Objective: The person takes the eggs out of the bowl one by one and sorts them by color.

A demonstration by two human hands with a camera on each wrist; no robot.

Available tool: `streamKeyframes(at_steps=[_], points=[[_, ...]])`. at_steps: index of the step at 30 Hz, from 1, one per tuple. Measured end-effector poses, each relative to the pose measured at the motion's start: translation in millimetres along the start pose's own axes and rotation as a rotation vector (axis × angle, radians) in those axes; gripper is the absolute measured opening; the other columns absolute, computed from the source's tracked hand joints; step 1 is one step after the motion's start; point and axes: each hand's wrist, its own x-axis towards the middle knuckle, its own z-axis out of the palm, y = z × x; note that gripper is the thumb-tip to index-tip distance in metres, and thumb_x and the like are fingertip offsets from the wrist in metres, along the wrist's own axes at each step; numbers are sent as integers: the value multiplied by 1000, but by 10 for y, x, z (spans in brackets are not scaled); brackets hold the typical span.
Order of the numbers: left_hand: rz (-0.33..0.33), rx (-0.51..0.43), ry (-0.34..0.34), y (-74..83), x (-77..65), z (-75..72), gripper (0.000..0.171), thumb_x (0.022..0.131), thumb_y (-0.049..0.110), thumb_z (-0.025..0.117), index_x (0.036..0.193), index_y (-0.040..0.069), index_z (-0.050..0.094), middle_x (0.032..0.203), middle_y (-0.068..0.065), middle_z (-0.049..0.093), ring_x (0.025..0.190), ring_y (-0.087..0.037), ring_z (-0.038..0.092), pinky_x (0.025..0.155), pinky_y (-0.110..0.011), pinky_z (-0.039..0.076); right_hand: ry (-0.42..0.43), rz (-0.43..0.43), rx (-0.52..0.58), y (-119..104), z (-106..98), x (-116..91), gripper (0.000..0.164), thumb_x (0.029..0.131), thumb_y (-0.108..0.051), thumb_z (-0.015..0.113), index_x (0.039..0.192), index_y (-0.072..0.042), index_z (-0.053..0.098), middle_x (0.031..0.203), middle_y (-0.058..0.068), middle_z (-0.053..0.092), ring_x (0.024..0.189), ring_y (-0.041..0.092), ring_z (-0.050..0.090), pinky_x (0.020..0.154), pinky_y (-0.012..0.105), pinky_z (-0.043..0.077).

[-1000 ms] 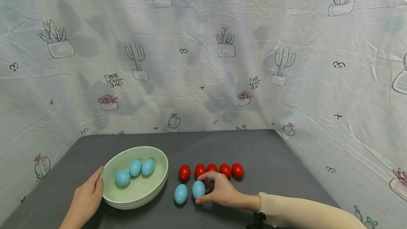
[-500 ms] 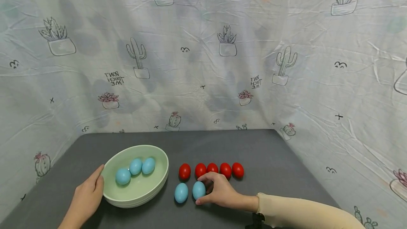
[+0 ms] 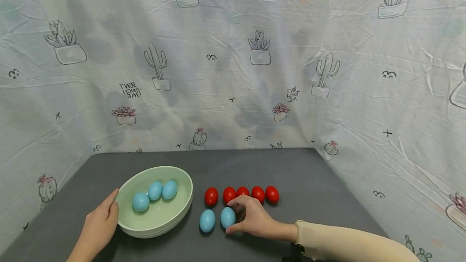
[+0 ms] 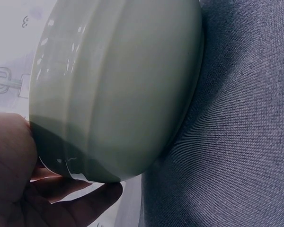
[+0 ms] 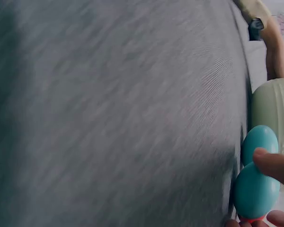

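Note:
My left hand [image 3: 97, 226] holds a pale green bowl [image 3: 160, 229] by its left side, thumb near the rim. In the left wrist view, the fingertips [image 4: 114, 190] lie against the outer wall of the bowl [image 4: 132, 85]. Three blue eggs [image 3: 140, 202] rest inside it. My right hand [image 3: 255, 219] curls thumb and fingers around a blue egg [image 3: 227, 217] standing on the table. The right wrist view shows the thumb [image 5: 270, 163] over this egg [image 5: 256, 196]. Just to its left lies a second blue egg [image 3: 207, 221].
Several red eggs [image 3: 211, 196] form a row behind the blue ones, partly hidden by my right hand. Dark grey cloth covers the table [image 3: 291, 169]. A pale curtain [image 3: 225, 72] with cactus drawings hangs around the back and sides.
My right hand has shifted very slightly at the blue egg. The bowl, the left hand and the eggs stay where they were.

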Motion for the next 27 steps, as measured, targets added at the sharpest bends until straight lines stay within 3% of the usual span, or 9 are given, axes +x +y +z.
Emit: streamKeyframes(at_steps=[6,9,13,18,20,27], points=[[16,-6,0,-27,-34,20,53,107,22,21,149,-11,27,142,-39,33,126,-60,33,95,-70,33,31,-153,-119,-22,-73,-50,51,73,-26,90,113,-8,65,104,5,60,79,19,55,57,19,52],[53,-5,46,-40,-40,36,51,107,19,24,147,-12,31,139,-40,37,124,-59,36,93,-70,35,80,-251,-166,-107,-104,-2,44,75,-25,88,110,-11,65,99,1,57,75,17,54,56,19,50],[109,-5,124,-48,-34,43,48,106,15,27,144,-13,37,135,-40,43,120,-60,41,89,-70,37,143,-392,-169,-300,-85,175,34,80,-22,85,105,-17,63,97,-4,54,70,16,55,58,22,52],[106,-18,130,-37,-26,24,49,107,17,27,146,-12,35,135,-40,42,120,-60,40,89,-71,36,157,-517,-130,-585,45,519,26,83,-15,81,103,-15,64,96,-5,55,69,13,57,60,23,53],[95,-18,124,-33,-28,28,50,107,17,26,147,-11,34,136,-40,41,121,-60,39,90,-71,36,135,-488,-97,-683,117,662,24,85,-14,80,104,-14,65,99,-4,57,75,13,59,64,24,54],[90,-27,111,-15,-27,52,50,107,19,27,148,-9,32,138,-39,41,122,-60,38,90,-71,35,-22,-221,21,-884,389,1164,29,89,-21,76,115,-13,67,109,-7,58,97,3,57,80,22,53]])
